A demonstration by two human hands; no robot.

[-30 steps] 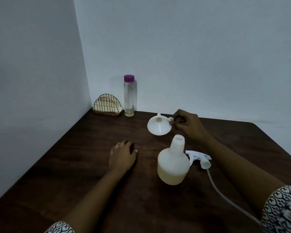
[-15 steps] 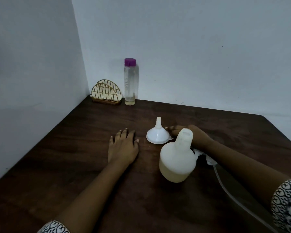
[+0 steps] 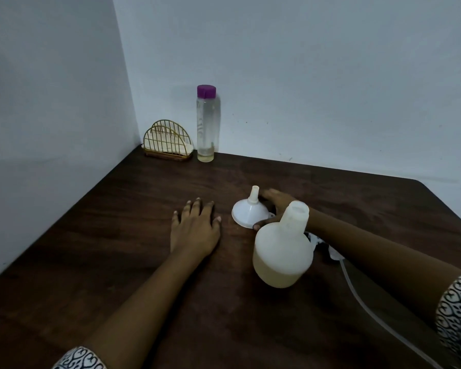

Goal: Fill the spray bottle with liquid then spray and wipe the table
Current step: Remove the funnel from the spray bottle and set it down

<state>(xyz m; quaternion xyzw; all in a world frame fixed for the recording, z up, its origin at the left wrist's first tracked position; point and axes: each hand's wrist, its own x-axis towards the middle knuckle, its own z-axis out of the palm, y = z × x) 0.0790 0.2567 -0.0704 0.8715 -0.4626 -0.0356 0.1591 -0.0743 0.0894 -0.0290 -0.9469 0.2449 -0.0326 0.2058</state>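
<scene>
The white spray bottle [image 3: 282, 251] stands uncapped on the dark wooden table [image 3: 112, 241], with yellowish liquid in its lower part. Just behind it a white funnel [image 3: 250, 211] sits upside down, spout up. My right hand [image 3: 277, 203] lies beside the funnel with relaxed fingers, its thumb at the funnel's rim, and the bottle neck partly hides it. The spray head [image 3: 333, 253] with its clear tube [image 3: 370, 310] lies to the right of the bottle, mostly under my right forearm. My left hand [image 3: 194, 227] rests flat on the table, left of the funnel.
A tall clear bottle [image 3: 208, 123] with a purple cap and a little liquid at its bottom stands at the back wall. A gold wire napkin holder [image 3: 167, 141] with napkins sits in the corner beside it. Walls close off the table's left and far sides.
My right hand brought the funnel down from the air and set it upside down on the table. The left hand stayed flat. The camera view shifted slightly.
</scene>
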